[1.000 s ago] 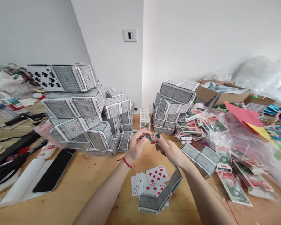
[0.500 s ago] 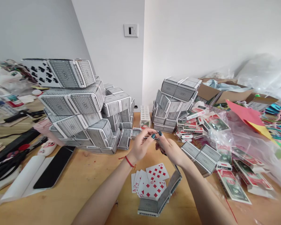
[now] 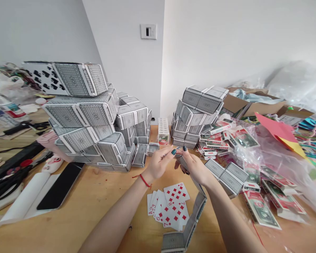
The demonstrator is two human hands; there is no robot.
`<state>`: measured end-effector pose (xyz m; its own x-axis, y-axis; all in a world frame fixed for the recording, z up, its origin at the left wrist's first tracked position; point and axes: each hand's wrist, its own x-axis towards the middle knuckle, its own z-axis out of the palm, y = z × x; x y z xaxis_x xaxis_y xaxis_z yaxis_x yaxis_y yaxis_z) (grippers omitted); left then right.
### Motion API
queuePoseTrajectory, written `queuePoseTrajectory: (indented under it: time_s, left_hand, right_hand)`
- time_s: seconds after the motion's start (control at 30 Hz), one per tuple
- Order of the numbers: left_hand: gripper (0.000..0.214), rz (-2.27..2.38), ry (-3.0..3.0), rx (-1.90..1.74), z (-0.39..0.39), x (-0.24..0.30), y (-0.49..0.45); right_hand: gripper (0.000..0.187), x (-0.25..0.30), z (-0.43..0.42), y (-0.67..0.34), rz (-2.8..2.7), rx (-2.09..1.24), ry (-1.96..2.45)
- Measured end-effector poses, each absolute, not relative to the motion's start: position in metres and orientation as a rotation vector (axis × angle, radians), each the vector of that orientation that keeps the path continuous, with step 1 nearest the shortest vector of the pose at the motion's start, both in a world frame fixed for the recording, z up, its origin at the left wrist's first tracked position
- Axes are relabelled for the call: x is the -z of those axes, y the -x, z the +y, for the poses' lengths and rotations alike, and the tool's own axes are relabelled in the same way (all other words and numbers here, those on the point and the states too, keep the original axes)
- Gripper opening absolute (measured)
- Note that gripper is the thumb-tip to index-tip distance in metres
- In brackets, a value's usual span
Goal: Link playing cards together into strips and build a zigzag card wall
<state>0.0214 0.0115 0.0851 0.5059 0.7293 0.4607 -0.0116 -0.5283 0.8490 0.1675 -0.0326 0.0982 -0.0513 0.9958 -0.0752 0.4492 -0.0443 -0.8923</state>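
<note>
My left hand (image 3: 160, 162) and my right hand (image 3: 193, 166) meet above the middle of the wooden table (image 3: 94, 207). Both pinch the top end of a chain of joined grey-backed playing cards (image 3: 193, 214), which hangs from my fingers down to the table's near edge. Under my wrists lies a fan of red diamond cards (image 3: 171, 208), face up. A red string is tied round my left wrist.
A tall pile of folded card blocks (image 3: 89, 119) rises at the left, a smaller pile (image 3: 197, 112) behind my hands. Card boxes and clear plastic (image 3: 252, 165) crowd the right. A phone (image 3: 60, 186), white paper and scissors (image 3: 5, 182) lie at the left.
My hands have risen slightly and drawn the card chain up; its lower end has slid toward the near edge and now hangs more steeply.
</note>
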Motion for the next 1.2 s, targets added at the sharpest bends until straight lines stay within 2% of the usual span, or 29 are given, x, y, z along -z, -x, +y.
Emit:
queuePoseTrajectory:
  time_s: [0.33, 0.53, 0.63, 0.87, 1.0, 1.2]
  left_hand:
    - [0.026, 0.556, -2.082, -1.027, 0.011, -0.085, -0.024]
    - [0.024, 0.739, -2.142, -1.184, 0.014, -0.085, -0.019]
    - [0.025, 0.875, -2.080, -1.288, 0.020, -0.087, -0.011]
    - [0.026, 0.688, -2.201, -1.081, 0.028, -0.097, 0.004]
    - [0.026, 0.606, -2.134, -1.068, 0.026, -0.102, 0.004]
    - [0.038, 0.727, -2.049, -1.056, 0.024, -0.103, 0.006]
  right_hand:
    - [0.060, -0.097, -0.034, -0.167, -1.464, -0.960, 1.617]
    - [0.068, -0.105, -0.034, -0.171, -1.323, -1.399, 1.367]
    - [0.061, -0.110, -0.034, -0.176, -1.290, -1.524, 1.266]
    - [0.041, -0.105, -0.031, -0.174, -1.558, -1.326, 1.346]
    - [0.035, -0.102, -0.033, -0.171, -1.697, -1.153, 1.434]
    - [0.029, -0.102, -0.038, -0.171, -1.878, -0.967, 1.443]
